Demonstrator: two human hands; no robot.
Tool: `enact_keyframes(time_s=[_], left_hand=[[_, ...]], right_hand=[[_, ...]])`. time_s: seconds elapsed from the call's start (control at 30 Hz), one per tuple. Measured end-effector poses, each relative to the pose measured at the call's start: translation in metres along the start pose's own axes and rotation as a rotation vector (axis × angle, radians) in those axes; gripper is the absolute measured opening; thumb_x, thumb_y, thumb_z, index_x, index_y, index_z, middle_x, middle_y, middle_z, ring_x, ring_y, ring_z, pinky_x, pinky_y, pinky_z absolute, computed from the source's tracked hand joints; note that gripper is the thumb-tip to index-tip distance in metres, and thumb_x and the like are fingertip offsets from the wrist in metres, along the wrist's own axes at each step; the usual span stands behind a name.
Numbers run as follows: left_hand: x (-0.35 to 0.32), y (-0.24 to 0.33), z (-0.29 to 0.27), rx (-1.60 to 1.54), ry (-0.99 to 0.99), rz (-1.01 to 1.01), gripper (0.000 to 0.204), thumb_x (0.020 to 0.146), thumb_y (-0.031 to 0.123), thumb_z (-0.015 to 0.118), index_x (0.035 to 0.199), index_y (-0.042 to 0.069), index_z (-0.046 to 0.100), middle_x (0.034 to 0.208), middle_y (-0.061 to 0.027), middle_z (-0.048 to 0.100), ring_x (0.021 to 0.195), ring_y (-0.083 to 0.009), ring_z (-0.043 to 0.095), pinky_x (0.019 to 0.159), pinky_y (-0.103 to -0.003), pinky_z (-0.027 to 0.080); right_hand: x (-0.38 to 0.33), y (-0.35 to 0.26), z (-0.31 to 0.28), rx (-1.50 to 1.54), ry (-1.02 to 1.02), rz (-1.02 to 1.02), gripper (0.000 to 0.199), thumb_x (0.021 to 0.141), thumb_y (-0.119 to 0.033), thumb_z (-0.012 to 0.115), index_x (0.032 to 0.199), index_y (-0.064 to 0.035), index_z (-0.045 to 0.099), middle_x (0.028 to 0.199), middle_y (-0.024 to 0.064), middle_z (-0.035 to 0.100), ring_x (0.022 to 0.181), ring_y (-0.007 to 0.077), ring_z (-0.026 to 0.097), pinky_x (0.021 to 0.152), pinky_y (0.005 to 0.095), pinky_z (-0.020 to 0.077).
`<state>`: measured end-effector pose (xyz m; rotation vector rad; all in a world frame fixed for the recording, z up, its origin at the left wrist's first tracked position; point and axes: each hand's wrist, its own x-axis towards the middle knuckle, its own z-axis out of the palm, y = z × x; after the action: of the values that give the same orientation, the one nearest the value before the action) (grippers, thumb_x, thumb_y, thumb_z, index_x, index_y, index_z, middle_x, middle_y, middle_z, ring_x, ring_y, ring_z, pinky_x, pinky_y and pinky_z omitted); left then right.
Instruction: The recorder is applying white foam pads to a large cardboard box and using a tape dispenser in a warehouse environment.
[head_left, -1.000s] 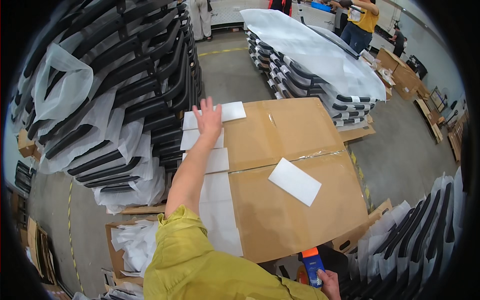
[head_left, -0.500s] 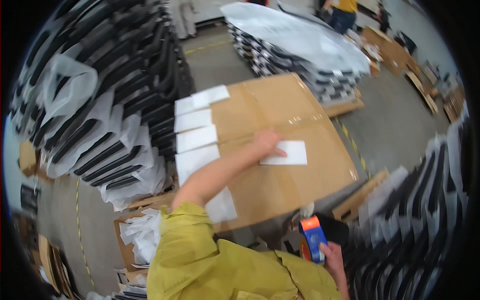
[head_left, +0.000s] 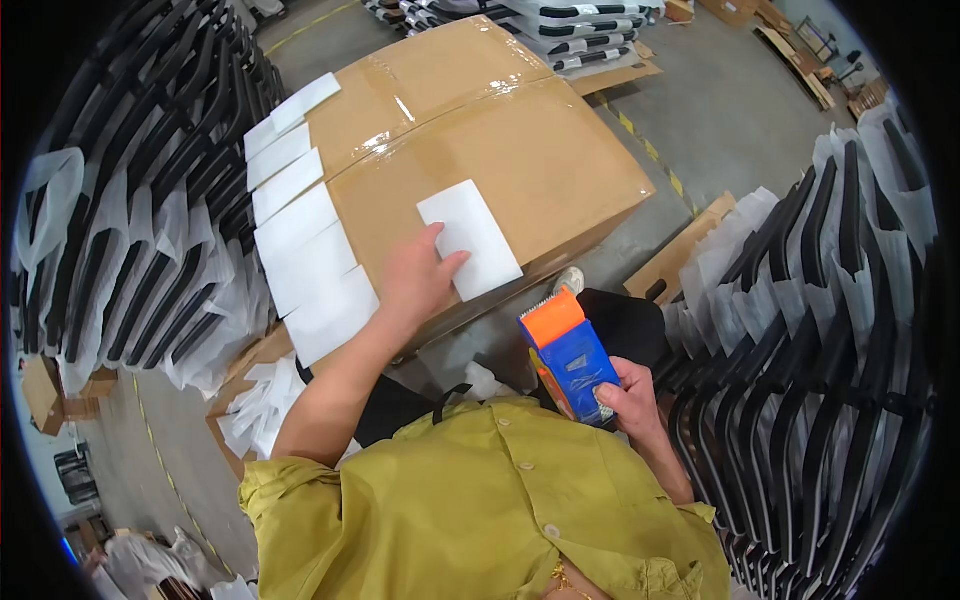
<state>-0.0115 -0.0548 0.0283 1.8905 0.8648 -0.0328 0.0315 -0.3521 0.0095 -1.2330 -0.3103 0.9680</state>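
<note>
A large brown cardboard box (head_left: 560, 150) with clear tape along its seams lies before me. Near its front edge is a thin white sheet (head_left: 484, 250), set at a slant. My left hand (head_left: 418, 275) touches the sheet's left side, thumb and forefinger spread apart on it; the other fingers are partly hidden. Several similar white sheets (head_left: 318, 262) overlap in a row down the box's left side. Beyond the box's near edge, my right hand (head_left: 632, 395) grips a blue tape dispenser (head_left: 578, 360) with an orange front and a toothed cutter, pointing away from me.
Tall stacks of black curved parts (head_left: 150, 240) wrapped in white film rise at left, with more wrapped black parts (head_left: 810, 300) at right. An open carton (head_left: 225, 415) of white scraps stands lower left. Another wrapped stack (head_left: 590, 35) is beyond the box. Yellow-black tape (head_left: 650, 150) marks the floor.
My view has tipped down toward my body. The white sheet under my left hand has turned and come closer to the box's near edge. My right hand still holds the tape dispenser, now raised more into view.
</note>
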Motion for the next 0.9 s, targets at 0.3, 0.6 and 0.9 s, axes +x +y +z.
enact_keyframes(time_s=[0.3, 0.6, 0.9], left_hand=[[-0.038, 0.011, 0.020, -0.725, -0.704, -0.189, 0.023, 0.081, 0.020, 0.061, 0.097, 0.004, 0.057, 0.091, -0.0038, 0.060, 0.080, -0.0107, 0.056, 0.069, -0.025, 0.047], [-0.041, -0.001, 0.024, -0.963, -0.759, -0.162, 0.013, 0.083, 0.015, 0.057, 0.088, 0.003, 0.058, 0.086, -0.0035, 0.060, 0.078, -0.0103, 0.056, 0.070, -0.022, 0.047], [-0.038, 0.010, -0.003, -0.644, -0.601, -0.038, 0.036, 0.086, 0.036, 0.050, 0.082, 0.002, 0.062, 0.074, -0.0023, 0.059, 0.066, -0.0072, 0.051, 0.058, -0.021, 0.041]], right_hand=[[0.002, -0.009, 0.006, -0.212, -0.133, -0.120, 0.027, 0.072, -0.017, 0.064, 0.087, 0.0039, 0.058, 0.075, 0.0038, 0.061, 0.065, 0.0051, 0.053, 0.059, 0.0190, 0.0421], [0.006, -0.016, 0.014, -0.273, -0.182, -0.197, 0.025, 0.070, -0.015, 0.065, 0.085, 0.0044, 0.057, 0.073, 0.0041, 0.061, 0.062, 0.0044, 0.052, 0.057, 0.0183, 0.0416], [0.015, -0.021, 0.031, -0.304, -0.207, -0.206, 0.026, 0.073, -0.015, 0.064, 0.087, 0.0051, 0.057, 0.074, 0.0039, 0.060, 0.063, 0.0043, 0.051, 0.057, 0.0189, 0.0413]])
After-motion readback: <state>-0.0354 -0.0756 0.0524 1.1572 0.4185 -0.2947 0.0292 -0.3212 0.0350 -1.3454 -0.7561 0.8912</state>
